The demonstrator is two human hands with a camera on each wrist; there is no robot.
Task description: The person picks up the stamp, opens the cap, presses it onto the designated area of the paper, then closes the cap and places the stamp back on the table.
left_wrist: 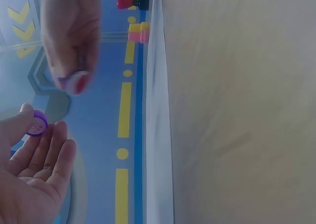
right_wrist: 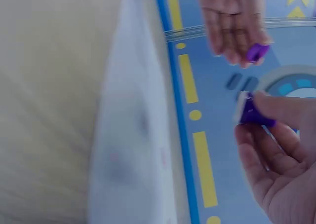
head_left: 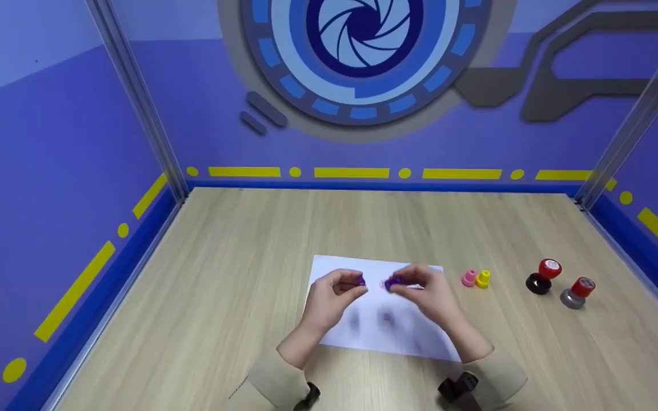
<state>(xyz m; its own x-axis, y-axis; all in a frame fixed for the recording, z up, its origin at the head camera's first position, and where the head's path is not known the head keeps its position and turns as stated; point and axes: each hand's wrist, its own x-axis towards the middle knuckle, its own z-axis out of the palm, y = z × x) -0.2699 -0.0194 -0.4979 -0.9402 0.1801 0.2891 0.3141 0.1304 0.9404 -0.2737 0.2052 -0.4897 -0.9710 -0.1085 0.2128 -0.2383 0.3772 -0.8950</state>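
Over the sheet of white paper (head_left: 386,345), my left hand (head_left: 329,299) pinches a small purple stamp cap (left_wrist: 37,123) between thumb and fingers; its round end bears a printed label. Facing it, my right hand (head_left: 429,294) grips a purple toy stamp (right_wrist: 254,111) by its body. The stamp's pale end, with a red face visible in the left wrist view, points toward the left hand. Cap and stamp are apart. Beside the right fingertips, a faint pinkish mark (head_left: 383,284) shows on the paper, partly covered by the hand.
Right of the paper stand a pink toy stamp (head_left: 469,278) and a yellow toy stamp (head_left: 482,278), side by side. Farther right are a red-and-black handle stamp (head_left: 544,276) and a red-and-grey one (head_left: 578,293). Walls border the wooden table (head_left: 203,297) at the back and sides.
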